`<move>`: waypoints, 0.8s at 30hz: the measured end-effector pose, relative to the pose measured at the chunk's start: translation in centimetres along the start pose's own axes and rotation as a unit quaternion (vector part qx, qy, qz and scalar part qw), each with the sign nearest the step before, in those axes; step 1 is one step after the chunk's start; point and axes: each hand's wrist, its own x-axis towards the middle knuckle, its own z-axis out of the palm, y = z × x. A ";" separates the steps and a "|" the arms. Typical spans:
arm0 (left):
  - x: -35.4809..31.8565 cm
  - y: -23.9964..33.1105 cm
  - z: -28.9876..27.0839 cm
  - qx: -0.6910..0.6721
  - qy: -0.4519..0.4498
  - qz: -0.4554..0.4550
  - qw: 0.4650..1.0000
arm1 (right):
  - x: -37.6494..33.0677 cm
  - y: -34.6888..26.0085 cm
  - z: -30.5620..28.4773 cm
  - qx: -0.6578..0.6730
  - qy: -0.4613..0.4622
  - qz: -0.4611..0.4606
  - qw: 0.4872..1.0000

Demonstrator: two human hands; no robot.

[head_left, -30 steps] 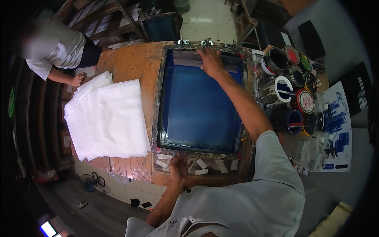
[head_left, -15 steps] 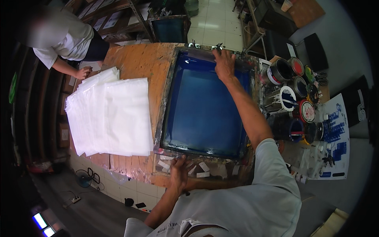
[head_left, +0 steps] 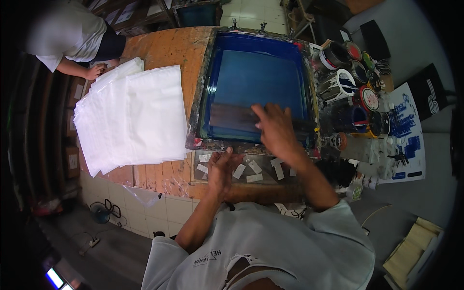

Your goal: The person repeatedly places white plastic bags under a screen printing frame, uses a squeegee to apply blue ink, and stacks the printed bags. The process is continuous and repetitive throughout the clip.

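A blue screen-printing frame [head_left: 208, 82] lies on the orange worktable [head_left: 169, 48] in front of me. My right hand [head_left: 275, 128] grips a long dark squeegee [head_left: 232, 117] that lies across the near part of the blue mesh. My left hand [head_left: 222, 166] rests flat on the near edge of the frame, among several strips of white tape [head_left: 253, 166].
A stack of white sheets [head_left: 130, 116] lies left of the screen. Another person [head_left: 67, 34] stands at the far left, one hand [head_left: 95, 71] on the stack's corner. Open ink cans [head_left: 355, 72] crowd the right side, with a blue-printed sheet [head_left: 403, 130] beyond them.
My right hand has come from the far edge of the screen down to its near part, bringing the squeegee across the mesh. My left hand has stayed at the near edge.
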 end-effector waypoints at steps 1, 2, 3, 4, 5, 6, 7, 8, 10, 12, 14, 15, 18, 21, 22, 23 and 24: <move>-0.4 0.6 0.5 0.001 -0.003 0.003 1.000 | -1.0 -1.3 -0.4 -0.022 -0.008 0.013 1.000; -0.8 1.4 1.1 -0.004 -0.023 0.008 1.000 | -1.4 -2.4 -0.9 -0.043 0.053 -0.005 0.998; -1.3 2.2 1.7 -0.007 -0.042 0.012 0.999 | -1.8 -3.3 -1.2 -0.066 0.086 -0.006 0.994; -1.6 3.1 2.5 -0.006 -0.046 0.006 0.999 | -2.1 -3.9 -1.6 -0.091 0.093 0.005 0.992; -2.0 4.1 3.3 -0.018 -0.089 0.026 0.995 | -2.0 -4.2 -2.0 -0.086 0.145 -0.015 0.986; -2.4 5.2 4.1 -0.026 -0.117 0.033 0.992 | -2.0 -4.3 -2.5 -0.084 0.170 -0.020 0.982; -2.8 6.1 4.9 -0.020 -0.119 0.032 0.992 | -1.8 -4.3 -3.1 -0.083 0.199 -0.031 0.976; -3.1 7.1 5.7 -0.044 -0.138 0.049 0.988 | -1.2 -4.1 -3.8 -0.100 0.222 -0.037 0.969; -2.9 9.1 7.3 -0.023 -0.202 0.099 0.974 | 1.0 -3.4 -6.0 -0.140 0.260 -0.049 0.954; -1.2 11.2 8.5 0.004 -0.288 0.147 0.946 | 4.1 -3.1 -9.5 -0.145 0.313 -0.080 0.935; 3.8 13.7 9.9 -0.013 -0.455 0.191 0.870 | 7.6 -4.0 -14.2 -0.135 0.263 -0.029 0.955; 7.0 14.4 10.7 0.009 -0.473 0.216 0.854 | 8.6 -4.5 -16.4 -0.093 0.203 0.022 0.975; 17.5 15.2 11.9 0.264 -0.221 0.272 0.899 | 11.4 -5.2 -21.6 -0.016 0.100 0.062 0.993; 29.1 14.6 13.3 0.498 -0.044 0.256 0.827 | 13.3 -6.2 -23.3 -0.019 0.126 0.109 0.986; 31.8 13.8 12.6 0.550 -0.013 0.306 0.777 | 13.8 -6.3 -23.6 -0.037 0.143 0.109 0.983; 34.1 12.9 12.1 0.611 0.035 0.328 0.719 | 14.3 -6.1 -24.0 -0.055 0.161 0.110 0.979; 36.0 12.3 11.6 0.673 0.081 0.322 0.661 | 14.4 -6.2 -23.0 -0.113 0.226 0.094 0.963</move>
